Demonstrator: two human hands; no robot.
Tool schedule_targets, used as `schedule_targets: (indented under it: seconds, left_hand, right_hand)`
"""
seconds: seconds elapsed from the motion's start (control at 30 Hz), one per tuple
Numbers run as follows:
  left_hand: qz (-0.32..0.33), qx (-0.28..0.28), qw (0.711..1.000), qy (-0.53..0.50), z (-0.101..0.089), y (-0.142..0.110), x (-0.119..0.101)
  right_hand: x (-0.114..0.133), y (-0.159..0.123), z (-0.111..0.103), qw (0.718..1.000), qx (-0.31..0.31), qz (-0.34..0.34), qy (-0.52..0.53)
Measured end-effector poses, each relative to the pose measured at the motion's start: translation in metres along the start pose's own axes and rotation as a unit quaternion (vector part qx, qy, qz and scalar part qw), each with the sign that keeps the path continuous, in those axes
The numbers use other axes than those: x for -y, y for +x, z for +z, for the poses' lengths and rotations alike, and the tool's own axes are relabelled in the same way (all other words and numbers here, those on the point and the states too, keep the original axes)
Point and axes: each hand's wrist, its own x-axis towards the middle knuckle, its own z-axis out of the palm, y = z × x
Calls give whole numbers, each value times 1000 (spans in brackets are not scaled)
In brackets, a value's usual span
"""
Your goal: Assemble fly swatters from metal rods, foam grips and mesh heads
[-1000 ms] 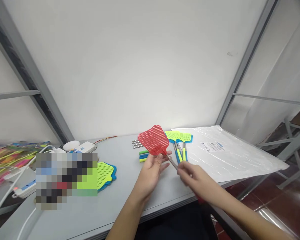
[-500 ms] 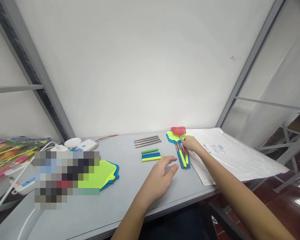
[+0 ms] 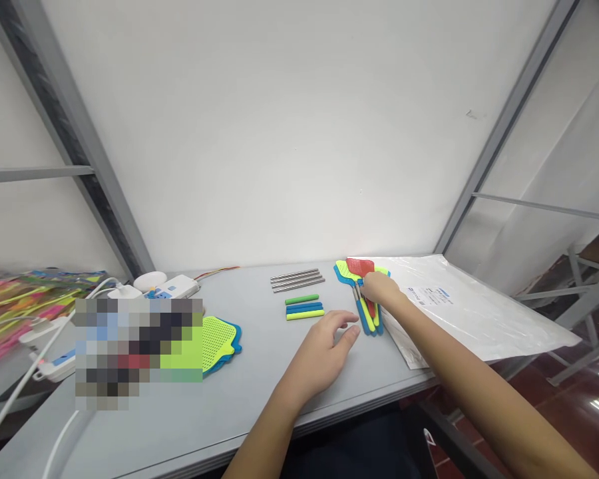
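Observation:
My right hand point(image 3: 381, 289) is closed around the neck of a red fly swatter point(image 3: 360, 267), which lies over a small pile of blue and yellow-green fly swatters point(image 3: 347, 271). Their handles point(image 3: 368, 319) point toward me. My left hand point(image 3: 329, 349) hovers above the table, fingers apart and holding nothing. Just beyond it lie a yellow-green handle tube point(image 3: 304, 315), blue tubes point(image 3: 304, 307) and a green tube point(image 3: 302, 299). Several metal rods point(image 3: 298, 280) rest behind them.
A white plastic package point(image 3: 459, 306) with a label covers the right of the grey table point(image 3: 259, 412). Swatter heads point(image 3: 219, 342) lie at left, beside a blurred patch. Further left are a power strip point(image 3: 60, 362), white cables and colourful bagged items point(image 3: 24, 299). A white wall stands behind.
The red swatter has come down flatter onto the pile, with my right hand lowered along with it. My left hand stays nearly still; the view has shifted slightly.

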Motion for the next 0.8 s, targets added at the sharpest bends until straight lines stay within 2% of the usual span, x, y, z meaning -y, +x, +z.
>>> schedule_targets:
  seconds: [0.3,0.43,0.5,0.6,0.73,0.8]
  left_hand:
    - [3,4,1000,17,-2,-1,0]
    - [7,15,993,116,-13,-4,-1]
    - [11,18,973,231,-21,-5,1]
    - [-7,13,925,380,-32,-5,4]
    - [-34,-7,896,443,-37,-1,7]
    - [-35,-7,885,464,-37,0,9]
  right_hand:
    - [3,-16,-12,999,-6,3,-50]
    - [15,-26,-24,996,-36,-26,-73]
    - [30,-30,-28,993,-58,-65,-81]
    - [62,-28,-28,981,-80,-157,-82]
    - [110,-12,-21,952,-69,-289,-74]
    - [127,-1,-18,936,-55,-339,-72]
